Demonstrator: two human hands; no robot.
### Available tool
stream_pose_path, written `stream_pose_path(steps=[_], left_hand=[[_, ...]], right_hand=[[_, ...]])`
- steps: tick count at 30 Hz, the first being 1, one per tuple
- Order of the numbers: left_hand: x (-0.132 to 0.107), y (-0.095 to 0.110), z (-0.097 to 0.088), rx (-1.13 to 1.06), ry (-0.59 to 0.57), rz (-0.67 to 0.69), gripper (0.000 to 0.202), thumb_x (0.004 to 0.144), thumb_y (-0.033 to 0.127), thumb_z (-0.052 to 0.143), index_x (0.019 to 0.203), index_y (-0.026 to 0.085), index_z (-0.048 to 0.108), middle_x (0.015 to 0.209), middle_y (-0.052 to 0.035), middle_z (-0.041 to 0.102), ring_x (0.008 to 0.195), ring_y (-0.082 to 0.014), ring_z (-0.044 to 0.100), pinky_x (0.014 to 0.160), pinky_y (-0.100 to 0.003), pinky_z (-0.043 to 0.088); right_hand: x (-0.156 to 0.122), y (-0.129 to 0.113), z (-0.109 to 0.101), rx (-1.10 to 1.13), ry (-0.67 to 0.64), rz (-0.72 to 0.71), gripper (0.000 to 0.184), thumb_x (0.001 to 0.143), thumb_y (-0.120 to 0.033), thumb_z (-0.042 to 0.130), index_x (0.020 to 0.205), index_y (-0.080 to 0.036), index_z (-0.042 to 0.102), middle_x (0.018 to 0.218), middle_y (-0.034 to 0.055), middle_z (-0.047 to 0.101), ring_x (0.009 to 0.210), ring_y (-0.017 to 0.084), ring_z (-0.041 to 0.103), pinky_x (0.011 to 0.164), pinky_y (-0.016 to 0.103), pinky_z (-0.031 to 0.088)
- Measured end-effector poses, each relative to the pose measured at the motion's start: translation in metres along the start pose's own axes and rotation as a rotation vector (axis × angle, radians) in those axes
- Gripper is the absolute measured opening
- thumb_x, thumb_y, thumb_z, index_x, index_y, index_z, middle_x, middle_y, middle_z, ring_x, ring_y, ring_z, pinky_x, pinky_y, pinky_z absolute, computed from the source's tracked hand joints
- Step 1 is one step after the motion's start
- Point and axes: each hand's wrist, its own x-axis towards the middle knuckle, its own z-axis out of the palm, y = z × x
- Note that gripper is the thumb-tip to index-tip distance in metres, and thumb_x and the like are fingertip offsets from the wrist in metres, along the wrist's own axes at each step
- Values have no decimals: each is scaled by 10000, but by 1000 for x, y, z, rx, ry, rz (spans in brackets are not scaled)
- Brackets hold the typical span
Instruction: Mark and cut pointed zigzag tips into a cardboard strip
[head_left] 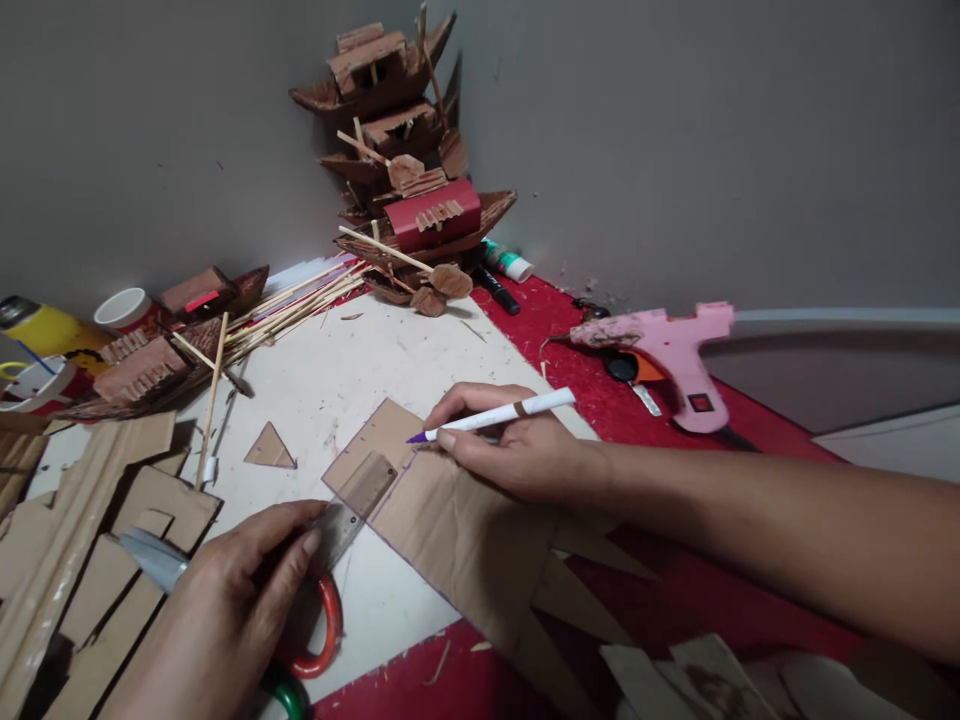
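There are 1 pen [495, 415], 1 ruler [352, 500], 1 pair of scissors [328, 620] and 1 glue gun [675, 350].

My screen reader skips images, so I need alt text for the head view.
A person's right hand holds a white pen with its purple tip on a cardboard sheet, while the left hand holds a clear ruler against it. A pink glue gun lies nearby.

A bare stretch of the worktop [330, 370] lies open between the cardboard sheet [450, 520] and the skewers [292, 300]. Cardboard offcuts [97, 580] crowd the left edge, model boats [409, 150] fill the corner, and a pink glue gun [675, 360] blocks the right.
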Motion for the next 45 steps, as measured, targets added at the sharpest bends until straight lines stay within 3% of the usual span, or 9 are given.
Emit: stream_pose_path(steps=[4, 11, 20, 25, 33, 45], left_hand=[[-3, -6, 0, 4, -64, -35, 266, 883, 460, 539, 1029, 304, 697, 959, -5, 767, 821, -202, 725, 774, -282, 578], [-7, -7, 1, 7, -90, -18, 273, 894, 451, 516, 1046, 309, 694, 998, -8, 763, 841, -202, 724, 758, -274, 580], [-5, -4, 1, 26, -19, 63, 214, 874, 406, 550, 964, 316, 722, 882, 8, 773, 714, -188, 723, 648, -244, 576], [-5, -5, 2, 24, -3, 60, 241, 878, 427, 540, 970, 304, 726, 881, -12, 773, 734, -200, 725, 698, -265, 580], [-9, -12, 2, 54, -10, 27, 288, 876, 451, 542, 1047, 302, 721, 992, -29, 768, 844, -236, 728, 778, -315, 583], [-8, -11, 0, 83, -22, 57, 257, 873, 438, 558, 1011, 301, 725, 951, -9, 771, 802, -204, 726, 753, -253, 565]], right_hand=[[-2, 1, -2, -15, -25, -34, 153, 785, -203, 533, 830, -139, 664, 642, 7, 595, 527, 97, 451, 489, 218, 359], [-2, 1, -3, -42, -60, -71, 168, 782, -202, 531, 839, -143, 679, 648, 11, 618, 523, 101, 461, 477, 216, 366], [-5, -3, 0, -45, -78, -85, 145, 775, -169, 544, 819, -150, 680, 678, 5, 654, 539, 93, 509, 507, 201, 403], [-9, -3, 7, -30, -96, -167, 127, 776, -142, 535, 796, -150, 660, 706, 16, 674, 607, 106, 582, 579, 203, 443], [-8, 0, 8, -71, -122, -191, 139, 781, -154, 517, 810, -159, 653, 721, 18, 681, 611, 110, 582, 585, 212, 451], [-8, 1, 6, -91, -141, -260, 176, 783, -133, 499, 838, -146, 666, 756, 34, 703, 649, 108, 614, 608, 210, 476]])
